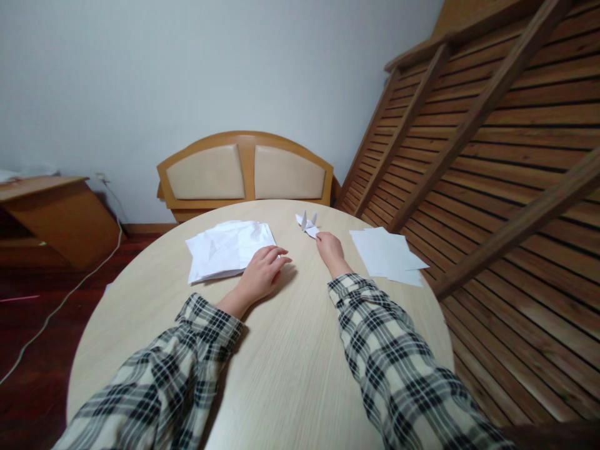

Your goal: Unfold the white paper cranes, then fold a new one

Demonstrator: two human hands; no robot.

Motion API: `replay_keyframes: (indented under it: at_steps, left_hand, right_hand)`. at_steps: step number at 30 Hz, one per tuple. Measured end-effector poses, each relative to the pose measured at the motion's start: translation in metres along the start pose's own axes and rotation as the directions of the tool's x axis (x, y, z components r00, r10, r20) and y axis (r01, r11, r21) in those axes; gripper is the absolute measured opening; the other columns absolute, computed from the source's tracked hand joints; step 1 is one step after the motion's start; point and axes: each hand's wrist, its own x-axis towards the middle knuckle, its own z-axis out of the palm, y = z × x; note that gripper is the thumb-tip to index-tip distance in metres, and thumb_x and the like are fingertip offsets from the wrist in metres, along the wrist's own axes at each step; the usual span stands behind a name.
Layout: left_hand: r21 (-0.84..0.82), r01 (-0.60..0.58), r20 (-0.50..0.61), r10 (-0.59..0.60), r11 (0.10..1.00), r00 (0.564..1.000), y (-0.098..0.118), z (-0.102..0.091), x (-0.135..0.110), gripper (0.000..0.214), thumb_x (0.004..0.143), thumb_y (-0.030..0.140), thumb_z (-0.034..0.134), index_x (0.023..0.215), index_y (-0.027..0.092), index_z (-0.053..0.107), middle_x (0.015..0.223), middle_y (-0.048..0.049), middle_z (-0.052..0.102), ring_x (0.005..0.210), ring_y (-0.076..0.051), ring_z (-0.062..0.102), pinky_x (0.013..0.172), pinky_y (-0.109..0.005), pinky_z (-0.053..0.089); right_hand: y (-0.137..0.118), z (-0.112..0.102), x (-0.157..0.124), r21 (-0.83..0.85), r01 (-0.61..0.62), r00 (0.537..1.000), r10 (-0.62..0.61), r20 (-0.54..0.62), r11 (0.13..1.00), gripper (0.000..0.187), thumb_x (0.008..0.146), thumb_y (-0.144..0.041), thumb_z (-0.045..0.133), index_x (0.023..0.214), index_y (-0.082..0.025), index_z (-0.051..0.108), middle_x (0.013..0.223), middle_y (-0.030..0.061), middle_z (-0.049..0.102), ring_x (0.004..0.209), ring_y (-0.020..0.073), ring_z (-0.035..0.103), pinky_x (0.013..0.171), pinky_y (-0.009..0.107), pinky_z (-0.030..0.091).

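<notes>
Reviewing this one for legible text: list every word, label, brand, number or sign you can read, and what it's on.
None can be read.
The folded paper figure, left paper pile and right loose sheets show no legible writing.
Items on the desk are too blurred to tell.

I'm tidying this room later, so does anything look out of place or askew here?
Yes: a slatted wooden frame stands steeply tilted at right, rather like a displaced bed base. A pale cable trails loosely across the floor at left. On the table, the left paper pile is creased and unevenly stacked.
</notes>
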Motion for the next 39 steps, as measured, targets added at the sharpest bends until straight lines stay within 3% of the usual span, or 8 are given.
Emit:
replay_keyframes:
  at_steps: [4,8,14,17,22,27,32,39]
  left_hand:
    - [-0.014,0.03,-0.017,-0.03,0.999,0.999,-0.003,-0.001,-0.001,0.04,0.081,0.003,0.051,0.114,0.022,0.063,0.121,-0.0099,0.064,0.116,-0.028,0.054,0.098,-0.05,0.047]
    - [-0.008,0.065,-0.024,-0.065,0.998,0.998,-0.006,-0.001,-0.001,0.039,0.082,0.005,0.053,0.115,0.022,0.063,0.121,-0.0098,0.063,0.116,-0.029,0.053,0.097,-0.051,0.047]
    - [0.001,0.097,-0.034,-0.097,0.995,0.995,-0.008,0.001,-0.001,0.04,0.082,0.006,0.053,0.118,0.022,0.059,0.121,-0.009,0.062,0.116,-0.028,0.052,0.098,-0.049,0.046]
    - [0.019,0.125,-0.041,-0.124,0.992,0.991,-0.007,0.001,0.0,0.043,0.083,0.007,0.053,0.124,0.02,0.056,0.121,-0.0105,0.061,0.116,-0.028,0.052,0.1,-0.049,0.045]
    - [0.059,0.215,-0.108,-0.208,0.975,0.972,-0.008,0.003,0.001,0.042,0.091,0.018,0.053,0.133,0.018,0.049,0.129,-0.0134,0.057,0.12,-0.03,0.05,0.104,-0.05,0.042]
    - [0.06,0.264,-0.176,-0.25,0.963,0.952,-0.012,0.004,0.002,0.047,0.093,0.035,0.057,0.136,0.017,0.046,0.133,-0.0153,0.054,0.125,-0.031,0.047,0.108,-0.05,0.038]
    - [0.094,0.298,-0.12,-0.287,0.95,0.95,-0.013,0.006,0.001,0.053,0.09,0.047,0.061,0.131,0.016,0.049,0.122,-0.0149,0.059,0.116,-0.032,0.05,0.103,-0.049,0.04]
    - [0.121,0.295,-0.055,-0.29,0.948,0.955,-0.012,0.007,0.001,0.043,0.086,0.045,0.065,0.117,0.016,0.055,0.103,-0.0126,0.064,0.098,-0.03,0.055,0.09,-0.046,0.043]
  right_hand:
    - [0.004,0.001,0.003,0.095,-0.023,0.999,0.027,-0.042,0.995,0.028,0.091,-0.017,0.046,0.095,-0.017,0.074,0.107,0.016,0.073,0.101,0.0265,0.065,0.089,0.034,0.044]
    - [0.008,-0.004,0.002,0.249,-0.019,0.992,0.05,-0.12,0.968,0.027,0.089,-0.017,0.045,0.1,-0.018,0.07,0.107,0.0138,0.072,0.102,0.026,0.063,0.091,0.035,0.045]
    - [0.007,-0.006,0.0,0.553,-0.015,0.978,0.127,-0.165,0.833,0.021,0.08,-0.024,0.052,0.096,-0.017,0.064,0.1,0.0113,0.071,0.091,0.0241,0.064,0.086,0.035,0.05]
    - [0.002,-0.002,0.0,0.698,-0.03,0.983,0.148,-0.11,0.716,0.018,0.074,-0.028,0.056,0.089,-0.019,0.062,0.093,0.0083,0.07,0.087,0.0228,0.064,0.083,0.035,0.052]
    - [-0.012,-0.001,-0.005,0.868,-0.128,0.991,0.104,0.089,0.48,0.02,0.068,-0.033,0.06,0.084,-0.02,0.059,0.075,0.001,0.066,0.071,0.0173,0.064,0.071,0.031,0.054]
    - [-0.022,-0.011,-0.016,0.919,-0.227,0.97,-0.008,0.242,0.322,0.024,0.063,-0.032,0.068,0.082,-0.019,0.06,0.071,-0.002,0.066,0.064,0.0127,0.063,0.064,0.024,0.051]
    - [-0.029,-0.016,-0.027,0.931,-0.333,0.935,-0.074,0.346,0.148,0.026,0.058,-0.026,0.071,0.082,-0.02,0.062,0.071,-0.0027,0.067,0.065,0.0122,0.061,0.063,0.023,0.049]
    - [-0.038,-0.015,-0.035,0.911,-0.4,0.904,-0.12,0.41,0.102,0.03,0.061,-0.029,0.078,0.086,-0.02,0.067,0.077,-0.0006,0.068,0.071,0.0135,0.061,0.068,0.027,0.049]
